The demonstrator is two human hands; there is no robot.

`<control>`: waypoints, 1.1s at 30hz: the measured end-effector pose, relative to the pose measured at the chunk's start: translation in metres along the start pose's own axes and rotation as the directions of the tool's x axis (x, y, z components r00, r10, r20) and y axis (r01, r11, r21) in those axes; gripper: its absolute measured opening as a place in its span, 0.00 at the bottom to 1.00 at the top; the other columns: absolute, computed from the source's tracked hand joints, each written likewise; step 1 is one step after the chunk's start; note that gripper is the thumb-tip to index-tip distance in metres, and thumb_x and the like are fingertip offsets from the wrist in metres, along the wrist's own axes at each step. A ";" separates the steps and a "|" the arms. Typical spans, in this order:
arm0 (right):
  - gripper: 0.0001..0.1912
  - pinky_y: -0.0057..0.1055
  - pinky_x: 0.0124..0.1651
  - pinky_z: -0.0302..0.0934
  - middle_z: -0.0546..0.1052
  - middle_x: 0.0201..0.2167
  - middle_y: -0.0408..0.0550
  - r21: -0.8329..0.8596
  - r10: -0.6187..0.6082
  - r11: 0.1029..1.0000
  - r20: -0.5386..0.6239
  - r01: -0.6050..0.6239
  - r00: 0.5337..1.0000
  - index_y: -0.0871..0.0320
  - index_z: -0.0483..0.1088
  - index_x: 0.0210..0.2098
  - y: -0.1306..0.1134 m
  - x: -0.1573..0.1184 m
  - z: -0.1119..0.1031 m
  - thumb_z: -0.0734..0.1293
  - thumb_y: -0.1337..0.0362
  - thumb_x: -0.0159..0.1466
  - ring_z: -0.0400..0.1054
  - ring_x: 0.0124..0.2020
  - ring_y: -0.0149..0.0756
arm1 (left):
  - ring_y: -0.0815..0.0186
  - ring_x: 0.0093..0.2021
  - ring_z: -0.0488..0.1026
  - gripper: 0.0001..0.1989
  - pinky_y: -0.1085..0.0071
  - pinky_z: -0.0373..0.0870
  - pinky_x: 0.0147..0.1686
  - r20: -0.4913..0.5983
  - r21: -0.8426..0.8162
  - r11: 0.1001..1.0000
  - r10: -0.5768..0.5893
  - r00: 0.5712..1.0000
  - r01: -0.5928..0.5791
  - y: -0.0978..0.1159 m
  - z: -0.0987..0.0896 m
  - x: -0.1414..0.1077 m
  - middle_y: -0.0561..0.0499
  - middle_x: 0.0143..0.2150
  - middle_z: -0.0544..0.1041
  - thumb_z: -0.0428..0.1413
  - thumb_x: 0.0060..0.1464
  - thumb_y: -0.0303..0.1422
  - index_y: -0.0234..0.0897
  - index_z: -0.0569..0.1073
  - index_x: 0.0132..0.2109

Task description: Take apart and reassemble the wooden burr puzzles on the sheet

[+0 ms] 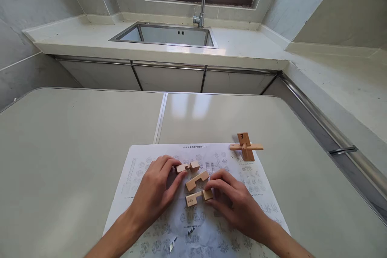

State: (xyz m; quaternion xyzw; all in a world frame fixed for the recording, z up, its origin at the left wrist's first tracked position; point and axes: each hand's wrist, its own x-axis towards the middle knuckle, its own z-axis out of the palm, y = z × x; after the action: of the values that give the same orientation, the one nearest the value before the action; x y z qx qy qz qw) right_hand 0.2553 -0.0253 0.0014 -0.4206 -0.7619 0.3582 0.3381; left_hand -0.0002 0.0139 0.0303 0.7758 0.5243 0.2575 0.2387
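Three notched wooden puzzle pieces lie in a loose column on a printed diagram sheet point(145, 193). My left hand point(159, 183) pinches the left end of the top piece point(194, 165) between thumb and fingers. The middle piece point(196, 180) rests at a slant, with neither hand clearly gripping it. My right hand point(231, 197) has its thumb and fingertips closed on the right end of the bottom piece point(191, 200), which bears a handwritten mark. Farther right, a joined cross of wooden pieces point(244, 146) sits at the sheet's upper right edge, apart from both hands.
The sheet lies on a pale table point(75, 161) with a seam strip point(160, 117) running across it. Beyond stands a counter point(242, 50) with a sink point(169, 34) and a tall faucet point(203, 4) under a window. Another counter point(347, 84) runs along the right.
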 end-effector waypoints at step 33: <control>0.17 0.24 0.23 0.55 0.74 0.31 0.41 0.738 0.365 0.559 0.191 -0.379 0.911 0.53 0.74 0.52 -0.008 -0.002 -0.005 0.70 0.48 0.72 0.60 0.18 0.22 | 0.61 0.45 0.77 0.28 0.62 0.74 0.51 0.560 -0.719 0.386 -0.171 0.811 0.578 0.024 -0.009 -0.009 0.47 0.54 0.77 0.61 0.66 0.48 0.49 0.70 0.68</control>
State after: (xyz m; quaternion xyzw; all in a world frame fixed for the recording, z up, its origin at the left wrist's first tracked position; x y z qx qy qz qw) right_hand 0.2568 -0.0284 0.0101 -0.3870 -0.4364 0.7106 0.3935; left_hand 0.0075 -0.0019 0.0516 0.4371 0.4253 0.2595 0.7488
